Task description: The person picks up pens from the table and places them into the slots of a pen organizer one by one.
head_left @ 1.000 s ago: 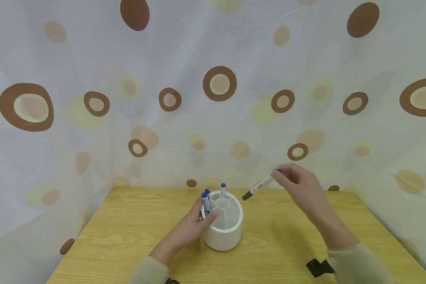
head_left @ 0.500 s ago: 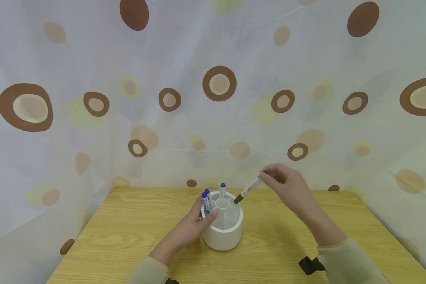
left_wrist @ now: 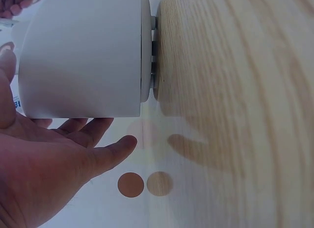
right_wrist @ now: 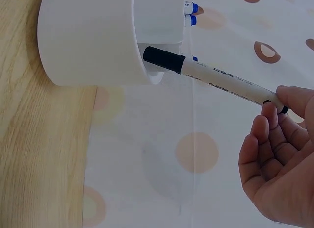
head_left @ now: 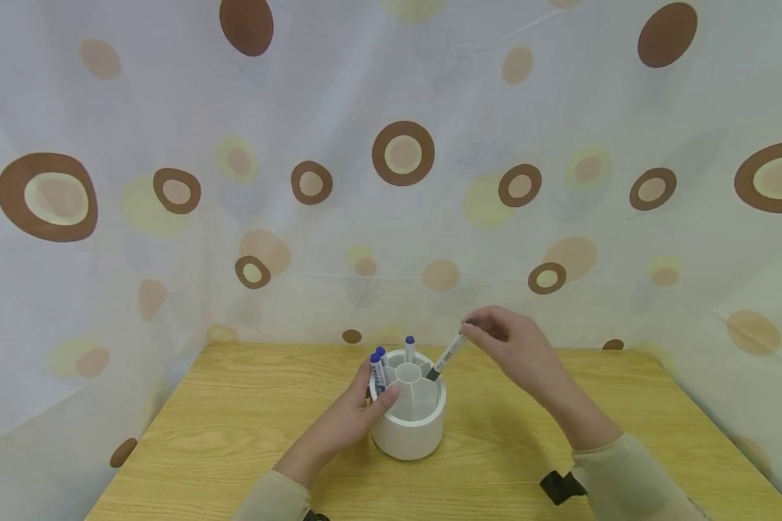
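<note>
A white round pen holder [head_left: 409, 427] with several compartments stands on the wooden table [head_left: 234, 434]. Three blue-capped markers [head_left: 379, 370] stand in its far and left compartments. My left hand [head_left: 358, 414] rests against the holder's left side, thumb on the rim; its fingers show beside the holder's white wall [left_wrist: 83, 56]. My right hand [head_left: 489, 334] pinches the top end of a white marker with a black cap [head_left: 446, 357]. The marker tilts down to the left, and its black tip [right_wrist: 164, 59] is at the holder's rim [right_wrist: 142, 66] on the right side.
A pale curtain with brown and yellow circles [head_left: 404, 153] hangs behind and around the table. A black strap [head_left: 555, 486] shows at my right sleeve. Bare table surface lies on both sides of the holder.
My right hand has moved left and down with the black-capped marker, bringing its tip from beside the holder to the rim. The left hand and holder have stayed put.
</note>
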`<action>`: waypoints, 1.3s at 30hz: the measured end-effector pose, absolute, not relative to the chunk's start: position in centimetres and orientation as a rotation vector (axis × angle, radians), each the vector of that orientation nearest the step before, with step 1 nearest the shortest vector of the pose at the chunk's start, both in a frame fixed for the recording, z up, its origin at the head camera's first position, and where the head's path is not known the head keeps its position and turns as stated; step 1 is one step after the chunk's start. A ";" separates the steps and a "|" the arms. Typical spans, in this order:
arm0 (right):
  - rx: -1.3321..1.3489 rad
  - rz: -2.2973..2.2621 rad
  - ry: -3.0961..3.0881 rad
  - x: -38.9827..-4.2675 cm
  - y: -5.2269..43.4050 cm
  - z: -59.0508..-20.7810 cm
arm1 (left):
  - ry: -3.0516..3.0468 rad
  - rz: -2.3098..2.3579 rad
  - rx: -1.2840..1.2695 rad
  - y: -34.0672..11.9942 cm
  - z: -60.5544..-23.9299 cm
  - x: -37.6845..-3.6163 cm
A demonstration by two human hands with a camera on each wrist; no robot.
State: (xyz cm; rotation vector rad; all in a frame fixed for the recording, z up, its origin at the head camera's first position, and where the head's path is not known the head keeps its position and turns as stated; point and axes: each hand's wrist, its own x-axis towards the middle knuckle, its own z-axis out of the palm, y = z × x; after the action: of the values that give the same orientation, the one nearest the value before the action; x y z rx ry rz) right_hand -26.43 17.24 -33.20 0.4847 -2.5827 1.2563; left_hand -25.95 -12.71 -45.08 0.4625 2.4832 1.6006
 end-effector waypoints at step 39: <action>0.509 1.231 -2.704 -27.2 14.6 -36.8 | 2.455 1.645 0.513 -12.6 -45.0 -26.0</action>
State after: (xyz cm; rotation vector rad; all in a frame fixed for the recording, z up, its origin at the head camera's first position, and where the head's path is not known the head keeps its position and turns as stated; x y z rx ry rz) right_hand -27.24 14.61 -36.85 0.5086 -2.7043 1.2308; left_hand -26.00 -12.58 -44.98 0.5130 2.4551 1.6450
